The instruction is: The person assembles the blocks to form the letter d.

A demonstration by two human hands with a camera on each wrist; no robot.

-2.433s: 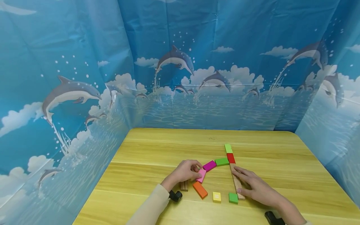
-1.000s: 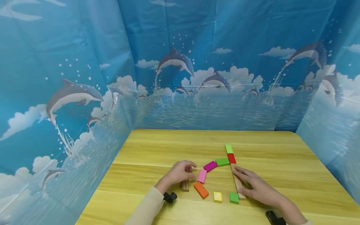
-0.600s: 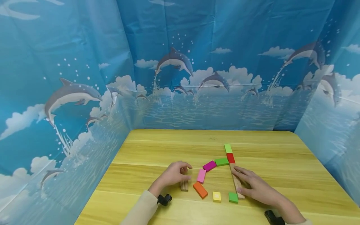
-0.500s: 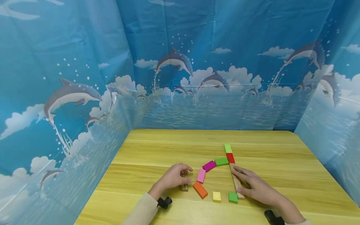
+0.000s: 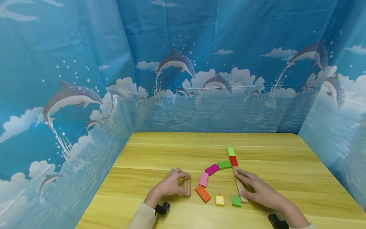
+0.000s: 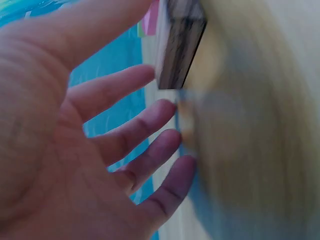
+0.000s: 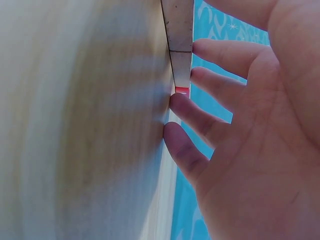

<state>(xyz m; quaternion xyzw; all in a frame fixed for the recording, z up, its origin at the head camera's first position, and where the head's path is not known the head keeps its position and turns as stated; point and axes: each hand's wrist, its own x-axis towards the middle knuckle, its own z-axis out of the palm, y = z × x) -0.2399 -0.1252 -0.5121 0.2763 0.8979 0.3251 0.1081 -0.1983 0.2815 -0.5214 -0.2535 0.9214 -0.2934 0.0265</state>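
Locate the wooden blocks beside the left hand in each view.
Head: wooden blocks at lower centre, beside the left hand.
Left wrist: blocks at top centre.
Right wrist: not there; that wooden row is by the right hand.
Shared landmark: the blue backdrop, in all three.

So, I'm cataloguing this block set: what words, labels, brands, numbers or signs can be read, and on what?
No readable text.
Yellow block: pale mark on top, too small to make out.
Table: faint dark mark near the far edge, too small to read.
Wooden blocks: no lettering seen.
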